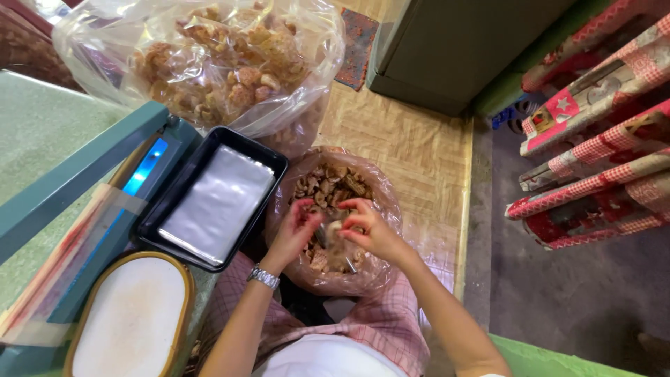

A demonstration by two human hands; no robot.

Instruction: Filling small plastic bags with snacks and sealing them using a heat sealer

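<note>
Single head-worn view, looking steeply down over the person's lap

The camera sits above the person's own chest and faces down and forward, close enough that both forearms enter from the bottom edge and the left hand (pixel 296 227) and right hand (pixel 370 230) meet near the middle of the frame over an open bag of fried pieces (pixel 328 185); a wide lens takes in the green table (pixel 42 132) along the left, the tiled floor (pixel 412 153) ahead, and patterned rolls (pixel 600 153) on the right edge; no second view overlaps it
</note>
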